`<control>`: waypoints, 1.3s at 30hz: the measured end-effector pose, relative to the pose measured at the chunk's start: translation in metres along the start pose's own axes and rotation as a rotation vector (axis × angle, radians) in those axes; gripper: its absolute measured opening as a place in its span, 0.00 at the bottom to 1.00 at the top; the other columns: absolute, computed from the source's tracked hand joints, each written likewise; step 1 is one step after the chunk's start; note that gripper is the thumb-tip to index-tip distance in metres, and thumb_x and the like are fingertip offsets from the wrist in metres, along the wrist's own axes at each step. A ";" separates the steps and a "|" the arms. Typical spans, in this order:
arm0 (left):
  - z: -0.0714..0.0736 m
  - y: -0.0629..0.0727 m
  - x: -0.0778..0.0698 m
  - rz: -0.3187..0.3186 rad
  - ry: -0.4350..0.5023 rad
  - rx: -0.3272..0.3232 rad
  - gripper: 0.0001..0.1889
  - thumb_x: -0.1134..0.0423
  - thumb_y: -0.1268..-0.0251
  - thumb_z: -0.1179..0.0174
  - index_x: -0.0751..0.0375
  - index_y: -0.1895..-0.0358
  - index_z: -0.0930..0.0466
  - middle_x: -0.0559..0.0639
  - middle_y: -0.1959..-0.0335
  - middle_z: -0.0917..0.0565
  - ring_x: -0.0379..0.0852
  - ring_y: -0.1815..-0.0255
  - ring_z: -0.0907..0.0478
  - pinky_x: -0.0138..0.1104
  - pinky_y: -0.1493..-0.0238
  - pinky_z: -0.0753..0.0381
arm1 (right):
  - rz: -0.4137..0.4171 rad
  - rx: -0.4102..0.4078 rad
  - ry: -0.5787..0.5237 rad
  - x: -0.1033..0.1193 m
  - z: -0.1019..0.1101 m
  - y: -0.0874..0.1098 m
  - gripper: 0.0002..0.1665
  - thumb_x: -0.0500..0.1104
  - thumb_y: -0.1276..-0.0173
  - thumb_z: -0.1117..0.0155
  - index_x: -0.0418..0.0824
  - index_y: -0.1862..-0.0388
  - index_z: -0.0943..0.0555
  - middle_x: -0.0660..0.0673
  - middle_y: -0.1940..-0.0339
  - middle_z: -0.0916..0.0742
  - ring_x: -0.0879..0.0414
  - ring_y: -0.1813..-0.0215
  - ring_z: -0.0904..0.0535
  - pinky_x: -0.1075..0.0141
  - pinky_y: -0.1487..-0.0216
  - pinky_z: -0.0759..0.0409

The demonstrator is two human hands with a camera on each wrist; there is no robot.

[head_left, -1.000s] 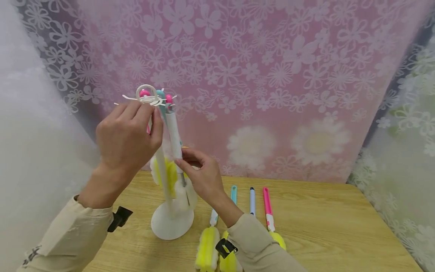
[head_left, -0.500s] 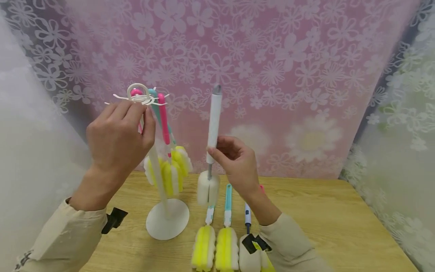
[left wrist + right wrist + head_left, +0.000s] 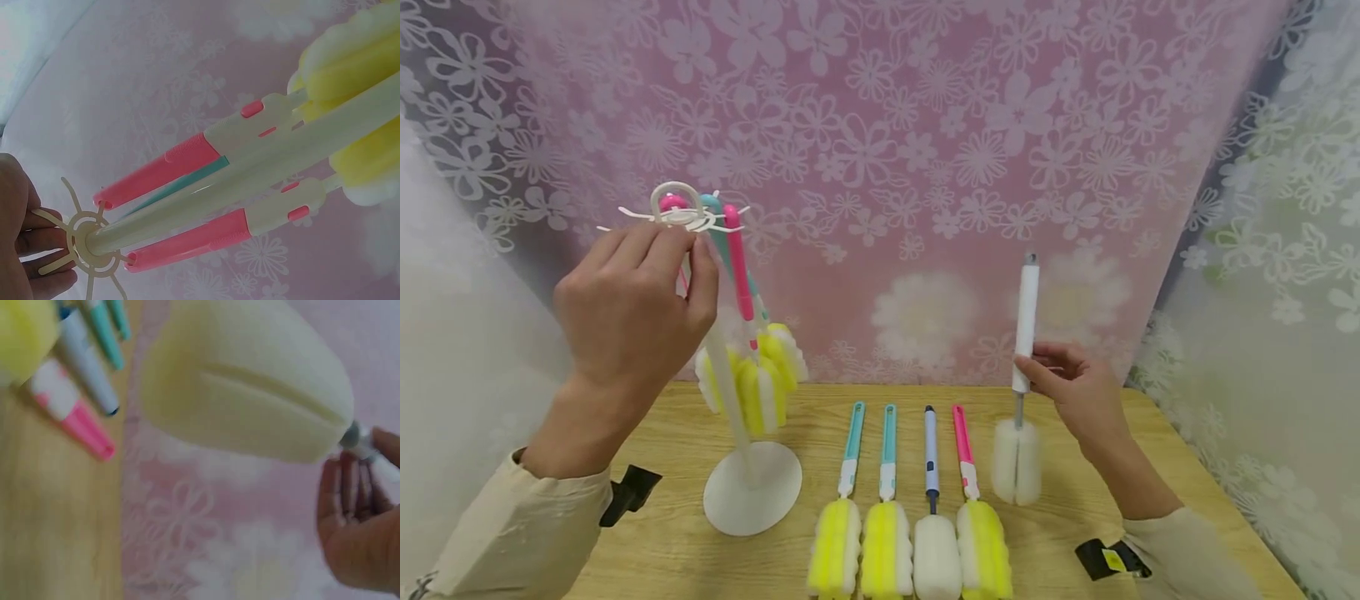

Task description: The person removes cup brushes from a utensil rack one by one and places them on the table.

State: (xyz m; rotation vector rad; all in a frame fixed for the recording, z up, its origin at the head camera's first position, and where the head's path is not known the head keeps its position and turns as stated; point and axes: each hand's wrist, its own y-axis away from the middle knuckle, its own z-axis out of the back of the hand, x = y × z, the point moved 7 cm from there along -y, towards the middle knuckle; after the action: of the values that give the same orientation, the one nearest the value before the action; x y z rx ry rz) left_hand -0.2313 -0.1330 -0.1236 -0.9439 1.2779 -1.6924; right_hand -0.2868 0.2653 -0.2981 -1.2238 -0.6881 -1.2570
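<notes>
Your right hand (image 3: 1086,400) pinches the white handle of a white sponge bottle brush (image 3: 1019,392), held upright just right of the row on the wooden table (image 3: 1075,533). Your left hand (image 3: 625,312) curls its fingers around the spoked top of the white plastic hanging stand (image 3: 752,492), which carries three hanging sponge brushes (image 3: 760,375). Four lying sponge brushes (image 3: 910,500) rest side by side: three yellow-headed, one white.

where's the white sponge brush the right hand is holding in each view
Head: white sponge brush at right, held upright by the right hand, sponge down, beside the pink-handled brush.
Left wrist: not in it.
Right wrist: its sponge fills the top centre.
Shared landmark: the pink-handled brush, left in the right wrist view.
</notes>
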 end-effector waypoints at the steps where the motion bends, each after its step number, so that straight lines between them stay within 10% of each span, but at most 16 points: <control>1: 0.000 0.000 0.000 0.000 0.000 0.001 0.19 0.58 0.31 0.58 0.67 0.74 0.23 0.60 0.73 0.19 0.61 0.73 0.25 0.47 0.76 0.28 | -0.047 0.024 0.033 -0.011 0.005 0.002 0.29 0.48 0.34 0.36 0.28 0.42 0.26 0.45 0.57 0.16 0.62 0.61 0.18 0.67 0.59 0.18; 12: 0.002 0.001 0.002 0.020 0.006 -0.035 0.19 0.58 0.32 0.56 0.67 0.74 0.23 0.59 0.73 0.19 0.62 0.72 0.24 0.48 0.75 0.29 | -0.508 0.172 -0.013 -0.131 -0.003 0.037 0.34 0.48 0.36 0.33 0.24 0.42 0.28 0.43 0.60 0.15 0.51 0.61 0.16 0.56 0.57 0.18; 39: -0.001 0.003 -0.001 0.023 -0.006 -0.025 0.19 0.58 0.31 0.56 0.68 0.70 0.21 0.61 0.72 0.18 0.62 0.76 0.27 0.47 0.78 0.32 | -0.545 0.159 0.163 -0.166 -0.015 0.058 0.27 0.50 0.39 0.31 0.27 0.53 0.19 0.45 0.64 0.15 0.55 0.65 0.19 0.61 0.62 0.18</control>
State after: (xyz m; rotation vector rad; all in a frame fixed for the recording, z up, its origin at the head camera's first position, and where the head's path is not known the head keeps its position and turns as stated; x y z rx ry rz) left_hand -0.2310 -0.1322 -0.1266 -0.9454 1.3033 -1.6585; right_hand -0.2759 0.2974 -0.4712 -0.8140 -1.0205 -1.6891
